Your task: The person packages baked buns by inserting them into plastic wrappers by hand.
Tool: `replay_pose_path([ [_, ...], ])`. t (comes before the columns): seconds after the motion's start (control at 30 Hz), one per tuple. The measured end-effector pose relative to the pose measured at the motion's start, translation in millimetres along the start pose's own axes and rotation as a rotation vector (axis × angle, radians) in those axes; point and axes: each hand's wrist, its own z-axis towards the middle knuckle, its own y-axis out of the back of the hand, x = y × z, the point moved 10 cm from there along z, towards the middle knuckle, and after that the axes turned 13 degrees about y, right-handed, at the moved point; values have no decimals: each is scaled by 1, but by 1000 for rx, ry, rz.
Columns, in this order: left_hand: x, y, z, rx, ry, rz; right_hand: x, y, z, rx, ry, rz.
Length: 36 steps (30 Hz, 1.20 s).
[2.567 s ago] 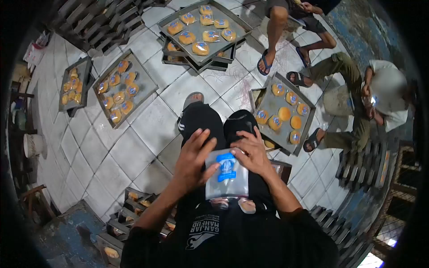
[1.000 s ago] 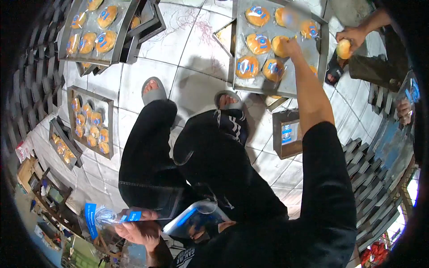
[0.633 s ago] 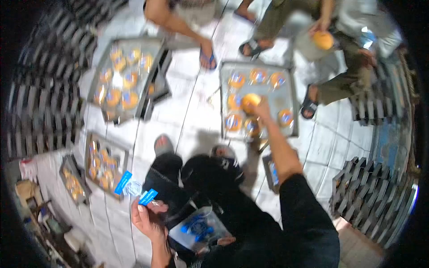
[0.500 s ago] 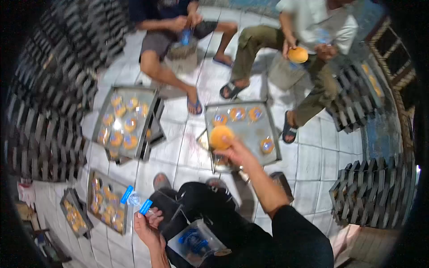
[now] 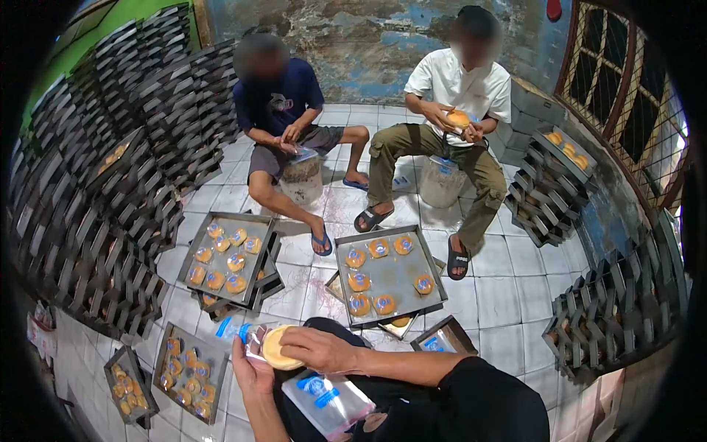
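A round golden bun [image 5: 280, 349], its pale side facing up, is pinched in my right hand [image 5: 324, 351]. My left hand [image 5: 254, 377] holds a clear plastic bag [image 5: 243, 333] with blue print. The bun touches the bag's near end; whether its edge is inside, I cannot tell. Across my lap lies a stack of clear printed bags [image 5: 328, 404]. In front of my knees is a metal tray [image 5: 401, 285] with several bagged buns, such as the bun [image 5: 384, 303] near its front edge.
A tray [image 5: 197, 254] of wrapped buns rests on others at left; two smaller bun trays [image 5: 163, 362] lie nearer. Two co-workers sit opposite: one holds a bun [image 5: 458, 118], the other a bag [image 5: 302, 153]. Tall stacks of dark trays [image 5: 96, 243] line the left, more trays [image 5: 615, 320] the right.
My right hand has brought the bun from above the middle tray back to the bag in my left hand. The view has tilted up. The white-shirted co-worker's hands have come together at a bun.
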Motion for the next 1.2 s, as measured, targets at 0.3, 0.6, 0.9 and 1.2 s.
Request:
replay_pose_path([
  [0.3, -36, 42, -35, -14, 12, -167, 41, -39, 24, 158, 219, 32],
  [0.6, 15, -13, -65, 47, 47, -50, 29, -35, 50, 28, 79, 25],
  [0.9, 3, 26, -47, 99, -17, -97, 29, -90, 25, 132, -144, 146],
  [1.2, -7, -23, -71, 349, -176, -18, 27, -96, 27, 308, -52, -16],
])
